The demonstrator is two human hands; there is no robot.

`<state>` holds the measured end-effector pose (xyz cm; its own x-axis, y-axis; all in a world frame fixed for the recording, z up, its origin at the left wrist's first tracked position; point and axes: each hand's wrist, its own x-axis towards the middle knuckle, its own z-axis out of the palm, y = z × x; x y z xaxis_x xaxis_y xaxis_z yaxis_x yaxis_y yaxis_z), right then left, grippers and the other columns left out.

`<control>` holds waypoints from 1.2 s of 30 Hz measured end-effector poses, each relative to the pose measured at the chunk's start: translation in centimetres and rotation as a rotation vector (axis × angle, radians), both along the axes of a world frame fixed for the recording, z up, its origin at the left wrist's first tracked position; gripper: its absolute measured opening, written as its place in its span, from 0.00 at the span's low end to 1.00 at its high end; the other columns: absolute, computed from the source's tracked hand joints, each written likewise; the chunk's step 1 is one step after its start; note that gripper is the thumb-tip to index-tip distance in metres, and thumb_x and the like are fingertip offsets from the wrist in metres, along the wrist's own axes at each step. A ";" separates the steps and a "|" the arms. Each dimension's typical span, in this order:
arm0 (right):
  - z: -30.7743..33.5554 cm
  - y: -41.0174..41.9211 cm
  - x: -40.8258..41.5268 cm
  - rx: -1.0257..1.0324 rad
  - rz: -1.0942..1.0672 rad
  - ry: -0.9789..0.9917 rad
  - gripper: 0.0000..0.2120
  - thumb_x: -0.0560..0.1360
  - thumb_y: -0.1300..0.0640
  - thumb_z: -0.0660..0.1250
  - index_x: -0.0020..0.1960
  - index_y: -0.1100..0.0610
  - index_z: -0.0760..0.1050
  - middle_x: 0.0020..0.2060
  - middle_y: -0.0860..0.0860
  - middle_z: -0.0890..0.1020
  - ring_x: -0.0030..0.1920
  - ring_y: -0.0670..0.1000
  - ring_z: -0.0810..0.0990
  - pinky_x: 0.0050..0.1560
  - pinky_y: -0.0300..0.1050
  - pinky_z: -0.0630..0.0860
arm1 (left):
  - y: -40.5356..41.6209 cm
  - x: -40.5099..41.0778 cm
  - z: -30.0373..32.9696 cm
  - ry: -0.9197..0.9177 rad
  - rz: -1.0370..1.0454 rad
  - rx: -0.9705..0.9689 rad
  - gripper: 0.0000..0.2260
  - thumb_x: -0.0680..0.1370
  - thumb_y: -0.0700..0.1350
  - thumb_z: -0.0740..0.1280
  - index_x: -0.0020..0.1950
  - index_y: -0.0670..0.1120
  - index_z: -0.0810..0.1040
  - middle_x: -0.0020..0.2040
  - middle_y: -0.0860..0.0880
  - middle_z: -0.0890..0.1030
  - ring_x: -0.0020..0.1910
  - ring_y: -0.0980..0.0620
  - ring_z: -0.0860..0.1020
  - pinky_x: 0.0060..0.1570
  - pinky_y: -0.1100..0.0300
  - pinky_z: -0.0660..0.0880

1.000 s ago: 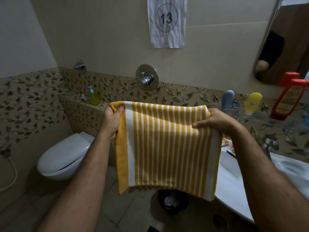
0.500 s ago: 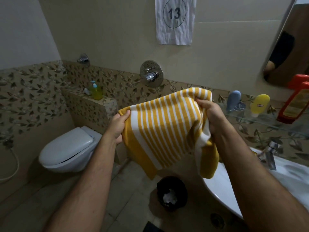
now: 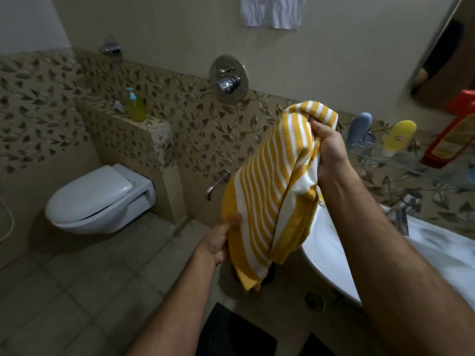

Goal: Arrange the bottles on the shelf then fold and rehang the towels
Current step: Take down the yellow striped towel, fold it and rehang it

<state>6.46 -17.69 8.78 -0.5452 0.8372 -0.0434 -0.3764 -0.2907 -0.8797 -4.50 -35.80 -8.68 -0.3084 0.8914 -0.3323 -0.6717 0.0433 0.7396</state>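
dim light, wide-angle edge warp, slight blur

Both bare forearms reached forward. The right hand (image 3: 330, 147) was raised higher, its fingers curled tight over a bunched top edge of the towel (image 3: 272, 191). The left hand (image 3: 219, 241) sat lower and nearer, thumb on top, pinching the towel's lower side edge between thumb and fingers.

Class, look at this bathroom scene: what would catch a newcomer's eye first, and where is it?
The yellow-and-white striped towel at centre, bunched and gripped at its top by the right hand and lower down by the left hand. Next, the white toilet at left and the red bottle on the glass shelf at right.
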 end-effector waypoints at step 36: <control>-8.9 8.9 12.8 -0.048 0.170 -0.322 0.13 0.76 0.57 0.68 0.57 0.63 0.79 0.46 0.58 0.86 0.43 0.54 0.86 0.47 0.50 0.82 | 3.0 -2.8 10.8 0.435 0.316 -0.207 0.16 0.77 0.52 0.67 0.59 0.43 0.79 0.56 0.41 0.83 0.53 0.43 0.83 0.47 0.50 0.81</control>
